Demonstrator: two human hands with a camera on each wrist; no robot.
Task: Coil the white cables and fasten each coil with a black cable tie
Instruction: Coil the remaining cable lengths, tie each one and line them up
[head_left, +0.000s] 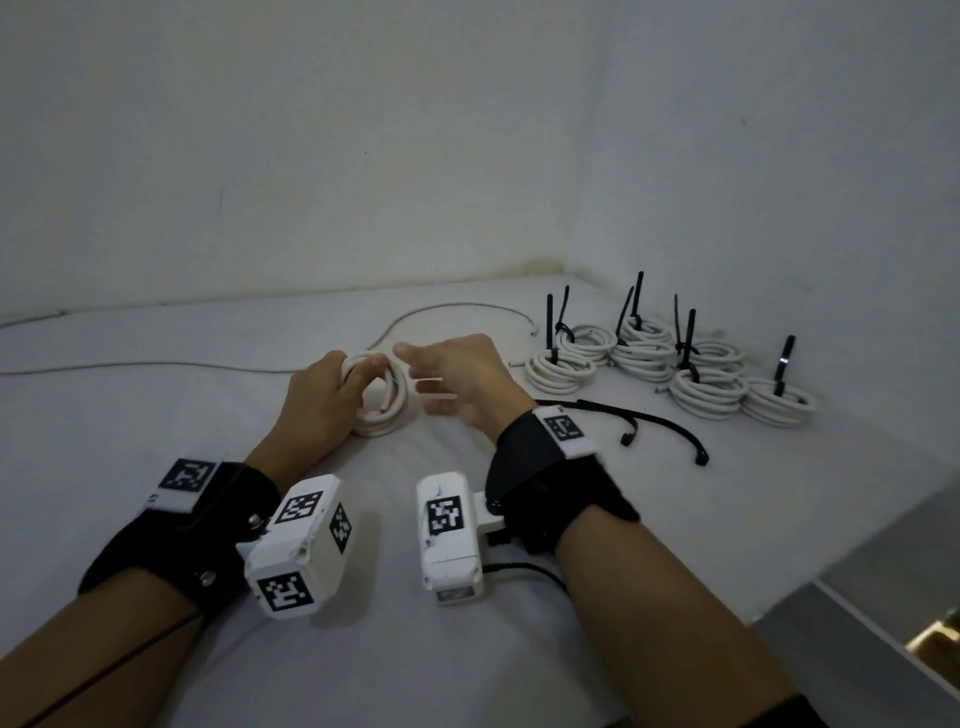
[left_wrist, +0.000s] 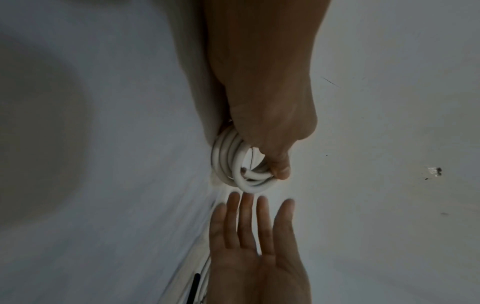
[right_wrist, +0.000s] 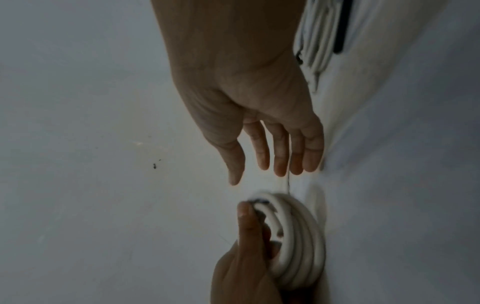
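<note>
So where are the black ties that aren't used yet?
In the head view, the loose black cable ties lie on the white surface, just right of the right hand and in front of the finished coils.

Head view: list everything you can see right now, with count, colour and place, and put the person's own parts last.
Coil in hand: one, white, centre of the surface, untied, gripped by the left hand.
Tied coils: about six, white, each with a black tie, clustered at far right near the wall corner.
Loose cable ties: two, black, lying right of the right hand.
Uncoiled cable: at least one, white, trailing along the far side; exact count unclear.
Surface: one, white cloth-like covering.
Walls: white, behind and at right.
Wrist cameras: two, white with black markers, on black wrist straps.
Left hand: fingers curled round the coil.
Right hand: fingers straight, holding nothing.
</note>
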